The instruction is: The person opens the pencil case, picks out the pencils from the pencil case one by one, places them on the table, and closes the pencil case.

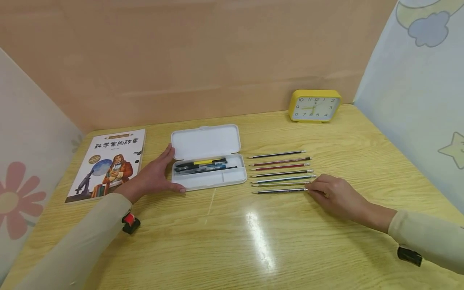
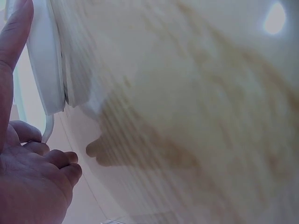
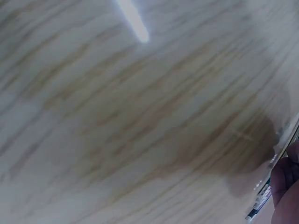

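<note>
A white pencil case (image 1: 235,177) lies with its lid (image 1: 206,141) raised back. Several pens (image 1: 203,164) fill its rear compartment. My left hand (image 1: 156,175) holds the case at its left side, thumb along the front edge and fingers by the lid's hinge side. In the left wrist view the thumb lies along the white case (image 2: 44,60). To the right, several pencils lie in a row, points to the left. My right hand (image 1: 335,195) pinches the eraser end of the nearest dark pencil (image 1: 279,191). The right wrist view catches part of that pencil (image 3: 258,205) beside the fingers.
A book (image 1: 108,165) with an illustrated cover lies on the wooden table (image 1: 224,241) left of my left hand. A yellow clock (image 1: 315,106) stands at the back right. Walls close in the table at the back, left and right.
</note>
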Available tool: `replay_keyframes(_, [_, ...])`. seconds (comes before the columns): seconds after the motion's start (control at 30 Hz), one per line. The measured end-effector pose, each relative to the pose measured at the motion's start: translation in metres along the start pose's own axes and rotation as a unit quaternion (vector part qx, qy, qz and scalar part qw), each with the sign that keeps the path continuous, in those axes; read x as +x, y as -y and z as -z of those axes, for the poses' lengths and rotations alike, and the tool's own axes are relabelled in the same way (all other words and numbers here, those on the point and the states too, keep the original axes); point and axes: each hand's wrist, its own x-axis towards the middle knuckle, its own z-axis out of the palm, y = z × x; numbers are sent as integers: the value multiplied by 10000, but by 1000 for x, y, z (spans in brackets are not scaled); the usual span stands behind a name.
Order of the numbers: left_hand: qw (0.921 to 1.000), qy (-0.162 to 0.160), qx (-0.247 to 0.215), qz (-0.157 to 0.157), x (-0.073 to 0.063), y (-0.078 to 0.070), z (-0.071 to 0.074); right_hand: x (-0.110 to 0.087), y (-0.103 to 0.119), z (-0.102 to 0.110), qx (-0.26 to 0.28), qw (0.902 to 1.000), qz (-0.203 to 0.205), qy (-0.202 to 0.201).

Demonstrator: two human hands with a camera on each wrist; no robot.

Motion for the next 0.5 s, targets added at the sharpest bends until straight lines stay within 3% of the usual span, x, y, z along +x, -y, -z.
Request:
replay_keyframes(0.23, [9999, -61, 3, -113, -1, 0, -1, -4, -4, 0, -95, 9999, 47, 128])
replay_keyframes(0.5, [10000, -53, 42, -20, 0, 1, -1, -3, -5, -1, -224, 9996, 106, 167])
